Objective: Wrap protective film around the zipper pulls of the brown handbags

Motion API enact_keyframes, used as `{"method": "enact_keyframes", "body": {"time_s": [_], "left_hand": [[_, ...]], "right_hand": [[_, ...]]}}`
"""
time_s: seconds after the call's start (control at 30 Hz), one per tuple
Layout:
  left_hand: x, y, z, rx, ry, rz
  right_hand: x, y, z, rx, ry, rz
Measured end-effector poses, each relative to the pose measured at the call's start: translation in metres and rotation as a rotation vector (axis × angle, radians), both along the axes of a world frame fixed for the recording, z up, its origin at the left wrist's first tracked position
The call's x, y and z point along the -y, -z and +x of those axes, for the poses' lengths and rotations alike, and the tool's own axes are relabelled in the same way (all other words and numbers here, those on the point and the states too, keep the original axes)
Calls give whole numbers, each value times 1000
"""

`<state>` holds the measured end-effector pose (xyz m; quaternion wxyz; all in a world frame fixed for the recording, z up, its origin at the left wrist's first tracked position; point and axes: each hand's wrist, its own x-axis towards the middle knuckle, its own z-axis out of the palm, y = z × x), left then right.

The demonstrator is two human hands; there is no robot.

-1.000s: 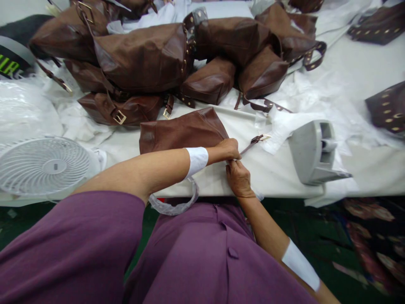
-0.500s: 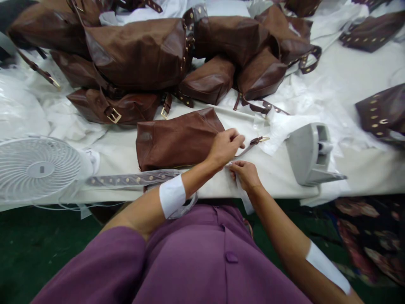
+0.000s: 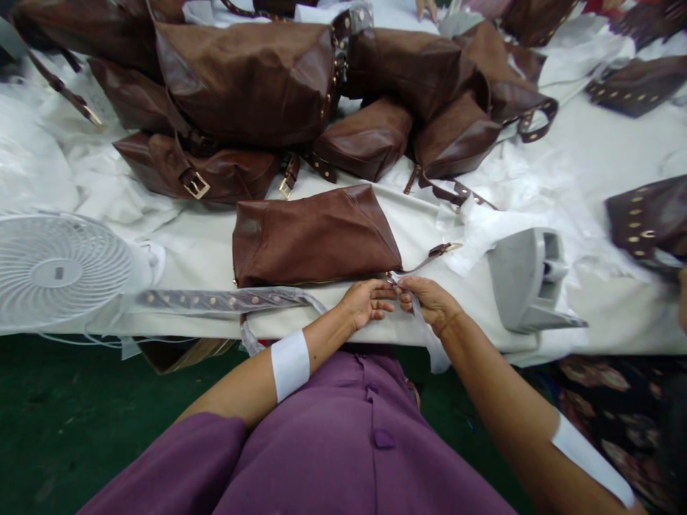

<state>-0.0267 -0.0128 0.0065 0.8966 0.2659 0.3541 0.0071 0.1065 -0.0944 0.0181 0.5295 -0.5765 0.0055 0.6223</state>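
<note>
A brown handbag [image 3: 316, 239] lies on its side on the cloth-covered table, its zipped edge facing me. At its near right corner, my right hand [image 3: 432, 302] pinches a thin, translucent wrapping strip [image 3: 437, 350] that hangs over the table edge. My left hand [image 3: 369, 304] is just left of it, palm partly up and fingers stretched apart; its fingertips reach the small metal piece at the bag's corner. Whether they touch it I cannot tell. A buckled strap [image 3: 437, 252] runs right from that corner. A studded strap [image 3: 215, 300] in clear wrap lies left of my left hand.
Several brown bags [image 3: 247, 86] are piled at the back. A white fan [image 3: 59, 272] stands at left, a grey tape dispenser [image 3: 523, 279] at right. White wrapping sheets [image 3: 509, 172] and studded bags [image 3: 652, 218] lie farther right. Another person's hand [image 3: 426, 8] shows at the far edge.
My left hand has come off the bag's right end, moving down and left to the near side of its corner. My right hand keeps its pinch on the strip, shifted slightly.
</note>
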Motion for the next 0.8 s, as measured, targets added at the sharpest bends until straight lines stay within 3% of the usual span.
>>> {"method": "enact_keyframes", "body": {"time_s": [0.1, 0.27, 0.47, 0.6, 0.8], "left_hand": [[4, 2, 0, -52, -23, 15], [12, 4, -2, -136, -173, 88], [15, 7, 0, -160, -210, 250], [21, 8, 0, -170, -223, 346], [26, -4, 2, -159, -207, 504]], "right_hand": [[0, 1, 0, -17, -7, 9], [2, 3, -3, 84, 21, 8], [7, 13, -7, 611, -80, 42], [7, 16, -15, 870, -18, -33], [6, 13, -24, 1279, -29, -52]]}}
